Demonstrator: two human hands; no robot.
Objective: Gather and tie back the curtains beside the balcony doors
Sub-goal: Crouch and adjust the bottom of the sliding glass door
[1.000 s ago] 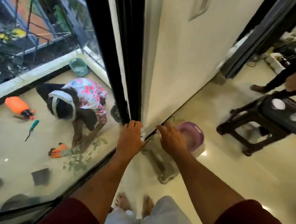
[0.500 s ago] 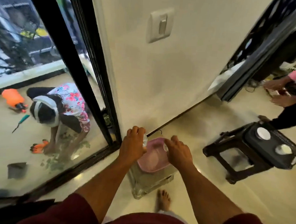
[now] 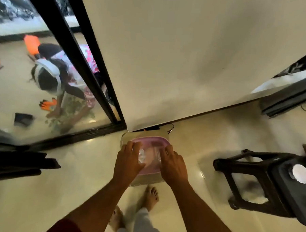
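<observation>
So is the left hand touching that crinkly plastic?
Touching. The head view shows the left hand pinching the clear plastic, fingers curled on it.

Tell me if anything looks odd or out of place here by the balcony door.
Yes. No curtain shows anywhere in view. Both hands, left hand and right hand, hold a crumpled clear plastic piece over a pink-lidded container on the floor. Behind it, a loose black cable trails from under the wall's edge.
</observation>
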